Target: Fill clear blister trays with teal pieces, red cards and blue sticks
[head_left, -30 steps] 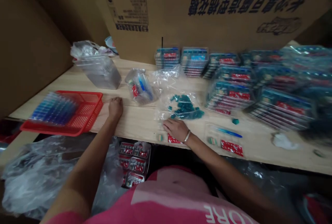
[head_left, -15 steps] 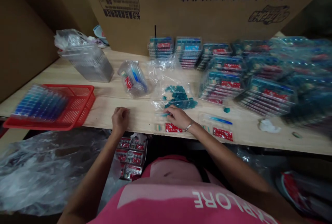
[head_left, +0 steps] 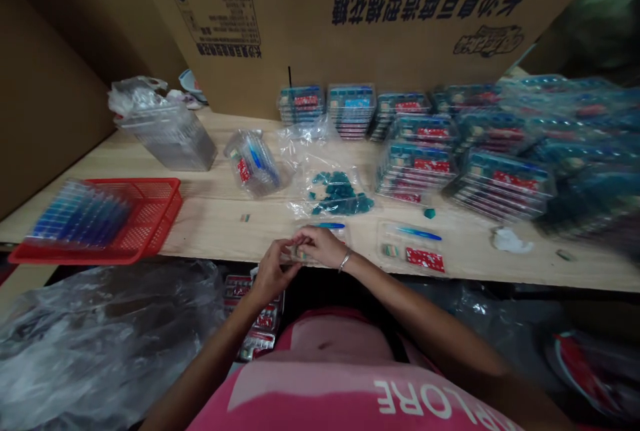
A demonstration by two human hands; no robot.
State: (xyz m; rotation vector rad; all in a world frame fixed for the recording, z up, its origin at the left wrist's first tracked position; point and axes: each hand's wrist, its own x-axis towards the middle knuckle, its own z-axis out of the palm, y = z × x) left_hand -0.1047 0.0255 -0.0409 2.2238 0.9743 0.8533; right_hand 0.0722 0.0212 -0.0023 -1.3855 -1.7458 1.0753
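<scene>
My left hand (head_left: 273, 272) and my right hand (head_left: 317, 246) meet at the table's front edge, their fingertips pinching a small pale-green piece (head_left: 301, 254) between them. Under them lies a clear plastic tray (head_left: 320, 234) holding a thin blue stick (head_left: 330, 225). My hands hide most of that tray. A second clear tray (head_left: 410, 248) to the right holds a blue stick, a small piece and a red card. A clear bag of teal pieces (head_left: 340, 194) lies just beyond my hands.
Stacks of packaged teal-and-red trays (head_left: 415, 168) cover the table's right side, against a large printed cardboard carton (head_left: 350, 18). At left stand a red mesh basket (head_left: 160, 211) and a clear plastic bin (head_left: 167, 141). Crumpled plastic sheeting (head_left: 100, 344) lies below the table edge.
My left hand has moved right from the table edge to join my right hand. The small piece has gone from the tray top into my fingers. The view has shifted slightly.
</scene>
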